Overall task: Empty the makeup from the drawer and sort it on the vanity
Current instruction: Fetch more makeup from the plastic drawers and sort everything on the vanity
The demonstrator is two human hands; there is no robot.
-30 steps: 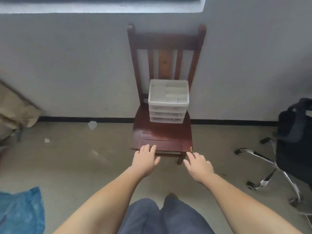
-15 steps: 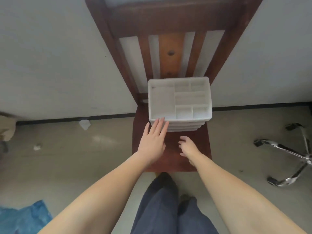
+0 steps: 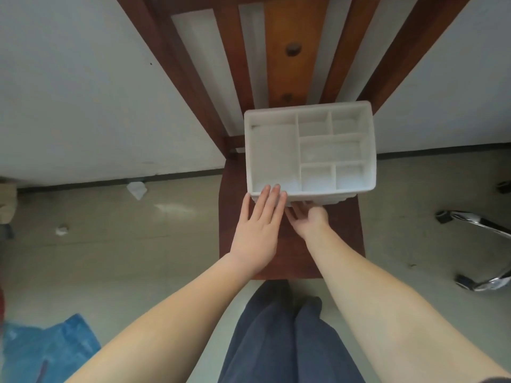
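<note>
A white plastic organizer [image 3: 309,150] stands at the back of a dark wooden chair seat [image 3: 343,233]. Its top tray is split into several compartments, and all look bare. Stacked drawers [image 3: 329,200] show only as a thin strip below its front rim. My left hand [image 3: 260,230] lies flat and open, fingertips touching the organizer's front left rim. My right hand [image 3: 308,218] reaches in low at the drawer fronts. Its fingertips are hidden under the rim, so its grip is unclear. No makeup is visible.
The chair back [image 3: 284,51] rises against a grey wall. A chrome office chair base [image 3: 481,230] lies on the floor at right. A blue plastic sheet [image 3: 41,352] is at lower left, and paper scraps [image 3: 137,189] sit near the wall. My dark trousers [image 3: 282,341] fill the bottom centre.
I have come closer and now look down on the organizer. Both hands went forward from the seat's front edge to the organizer's front, the right one dropping to the drawers.
</note>
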